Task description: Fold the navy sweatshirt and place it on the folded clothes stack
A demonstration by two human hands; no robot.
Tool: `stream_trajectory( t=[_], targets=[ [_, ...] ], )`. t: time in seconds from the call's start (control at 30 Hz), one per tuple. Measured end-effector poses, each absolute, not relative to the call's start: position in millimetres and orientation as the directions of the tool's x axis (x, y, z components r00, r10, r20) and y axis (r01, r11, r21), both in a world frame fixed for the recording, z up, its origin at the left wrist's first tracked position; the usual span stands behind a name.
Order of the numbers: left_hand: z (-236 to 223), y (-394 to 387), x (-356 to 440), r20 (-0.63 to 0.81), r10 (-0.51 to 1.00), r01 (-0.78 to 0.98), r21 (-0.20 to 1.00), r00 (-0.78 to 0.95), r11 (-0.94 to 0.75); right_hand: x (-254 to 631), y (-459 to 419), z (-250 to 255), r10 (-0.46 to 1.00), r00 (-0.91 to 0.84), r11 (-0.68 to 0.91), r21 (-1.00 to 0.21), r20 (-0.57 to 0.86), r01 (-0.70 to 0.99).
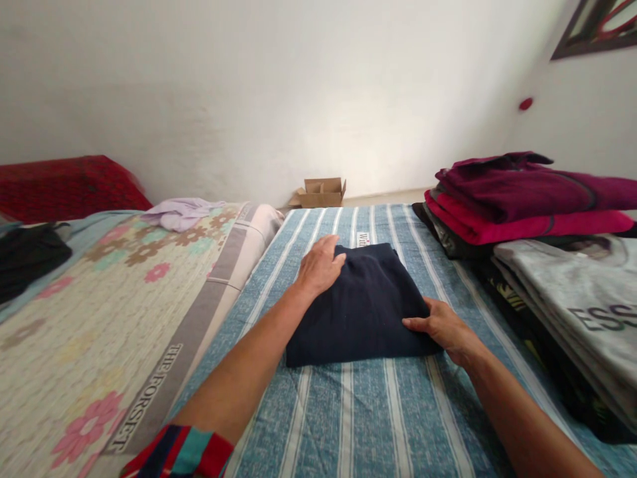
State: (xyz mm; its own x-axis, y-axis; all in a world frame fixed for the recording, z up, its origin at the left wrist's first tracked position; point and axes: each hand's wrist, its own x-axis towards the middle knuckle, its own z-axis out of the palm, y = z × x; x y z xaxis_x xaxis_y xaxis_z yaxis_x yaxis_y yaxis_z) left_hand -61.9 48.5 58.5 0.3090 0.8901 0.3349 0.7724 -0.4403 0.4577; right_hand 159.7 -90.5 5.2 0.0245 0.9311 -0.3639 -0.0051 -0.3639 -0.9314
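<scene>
Grip at the right hand (445,328) is a light grasp on the right edge of the folded navy garment (368,299), thumb on top, while the left hand (321,265) rests at the upper left corner with thumb and finger apart, and whether it pinches cloth cannot be determined. Garment position: flat on the blue striped sheet (323,425), just below a small printed mark (363,239) reading "With". Other legible markings: "THE FORSET" along the border of the floral bedspread (154,309), left, and "ESS", cut off by the frame, on the grey garment (572,272), right.
</scene>
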Motion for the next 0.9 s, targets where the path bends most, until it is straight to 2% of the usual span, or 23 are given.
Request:
stream_trajectory(
  t=[0.07, 0.13, 0.17, 0.27, 0.33, 0.4, 0.47, 0.53, 0.57, 0.6, 0.67, 0.77, 0.9],
  targets=[
    [47.7, 48.1, -47.1, 0.191, 0.809, 0.722, 0.372, 0.555, -0.583, 159.6, -90.7, 5.0, 0.933, 0.027, -0.358, -0.934, -0.358, -0.003],
    [31.1, 48.4, -38.6, -0.001, 0.784, 0.730, 0.364, 0.621, -0.578, 159.8, -91.0, 4.3, 0.934, 0.044, -0.354, -0.935, -0.354, 0.004],
    [22.5, 48.8, -36.7, -0.044, 0.785, 0.741, 0.366, 0.619, -0.563, 160.4, -91.2, 3.7, 0.934, 0.058, -0.355, -0.935, -0.353, 0.011],
    [4.3, 50.5, -37.3, -0.033, 0.796, 0.744, 0.382, 0.604, -0.549, 163.9, -92.4, 2.7, 0.927, 0.131, -0.364, -0.928, -0.352, 0.084],
    [0.3, 50.9, -39.1, -0.018, 0.801, 0.744, 0.383, 0.598, -0.547, 165.6, -94.4, 5.8, 0.919, 0.229, -0.370, -0.902, -0.321, 0.222],
    [0.5, 50.6, -39.9, -0.014, 0.805, 0.747, 0.381, 0.594, -0.545, 163.6, -97.2, 13.1, 0.905, 0.385, -0.349, -0.835, -0.183, 0.425],
    [1.6, 50.0, -39.8, 0.002, 0.804, 0.740, 0.391, 0.594, -0.547, 156.8, -99.0, 21.8, 0.898, 0.429, -0.218, -0.751, 0.096, 0.624],
    [2.2, 49.4, -39.5, 0.018, 0.801, 0.730, 0.400, 0.598, -0.554, 146.7, -97.6, 25.8, 0.907, 0.246, 0.046, -0.660, 0.342, 0.750],
    [2.2, 49.2, -39.5, 0.023, 0.799, 0.728, 0.398, 0.601, -0.559, 141.9, -95.4, 24.3, 0.911, 0.110, 0.174, -0.611, 0.398, 0.772],
    [2.1, 49.1, -39.5, 0.022, 0.796, 0.727, 0.393, 0.604, -0.563, 137.9, -92.4, 20.2, 0.917, -0.011, 0.256, -0.569, 0.398, 0.782],
    [1.6, 49.2, -39.9, 0.013, 0.794, 0.732, 0.377, 0.608, -0.567, 133.8, -85.9, 5.5, 0.951, -0.117, 0.255, -0.514, 0.285, 0.819],
    [1.0, 49.8, -40.9, 0.000, 0.793, 0.738, 0.367, 0.609, -0.566, 137.2, -80.2, -19.6, 0.991, -0.051, 0.103, -0.461, 0.123, 0.882],
    [6.4, 47.3, -41.9, 0.036, 0.799, 0.722, 0.405, 0.600, -0.561, 146.4, -83.7, -32.2, 0.989, -0.006, 0.080, -0.493, 0.151, 0.866]
  ],
)
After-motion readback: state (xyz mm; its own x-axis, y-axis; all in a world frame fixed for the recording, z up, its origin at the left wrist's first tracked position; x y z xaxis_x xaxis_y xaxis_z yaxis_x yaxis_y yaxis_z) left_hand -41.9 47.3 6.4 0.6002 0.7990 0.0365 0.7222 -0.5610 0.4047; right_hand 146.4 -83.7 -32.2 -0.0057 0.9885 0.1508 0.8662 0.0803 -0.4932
